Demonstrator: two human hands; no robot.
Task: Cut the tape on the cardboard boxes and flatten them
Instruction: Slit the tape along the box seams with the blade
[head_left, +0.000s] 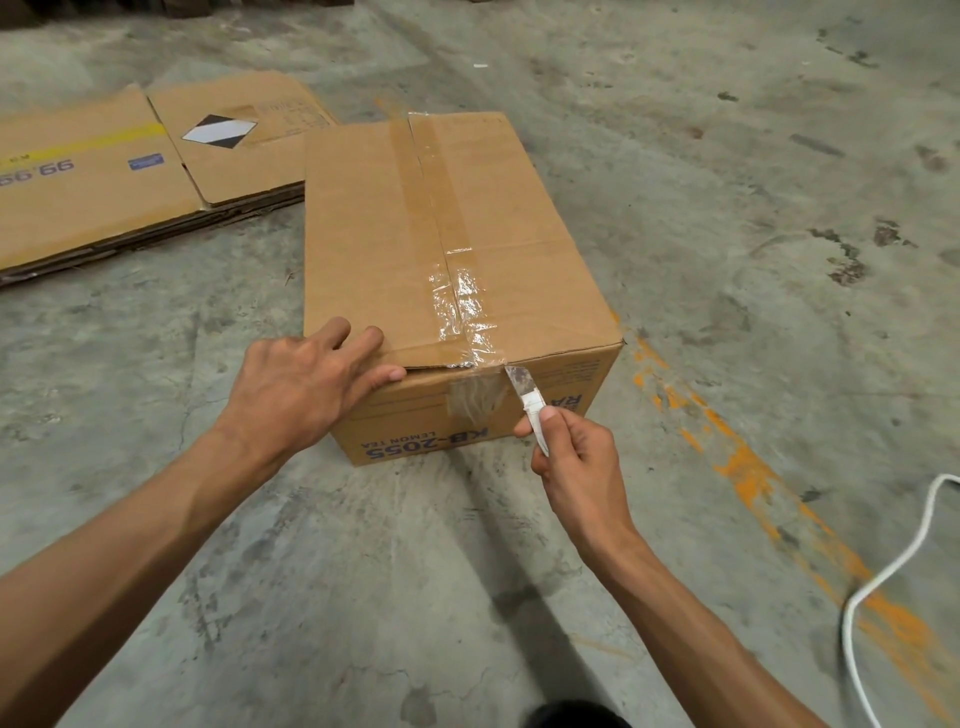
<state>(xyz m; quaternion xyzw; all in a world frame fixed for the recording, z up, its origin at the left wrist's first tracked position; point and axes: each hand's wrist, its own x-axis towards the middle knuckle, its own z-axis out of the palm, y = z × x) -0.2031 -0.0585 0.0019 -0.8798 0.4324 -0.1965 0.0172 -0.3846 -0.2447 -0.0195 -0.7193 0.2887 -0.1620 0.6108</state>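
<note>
A brown cardboard box (363, 234) stands on the concrete floor, its top flaps sealed by brown and clear tape (441, 228) along the middle seam. My left hand (306, 384) lies flat on the box's near left top corner, fingers spread. My right hand (571, 452) grips a small knife (527, 397) with a white-wrapped handle. The blade tip touches the crinkled clear tape at the near top edge of the box, where the tape folds down over the front face.
Flattened cardboard boxes (104, 176) lie stacked on the floor at the back left, touching the box's far left corner. A white cable (878, 582) curls on the floor at the right, across a worn orange painted line (748, 467).
</note>
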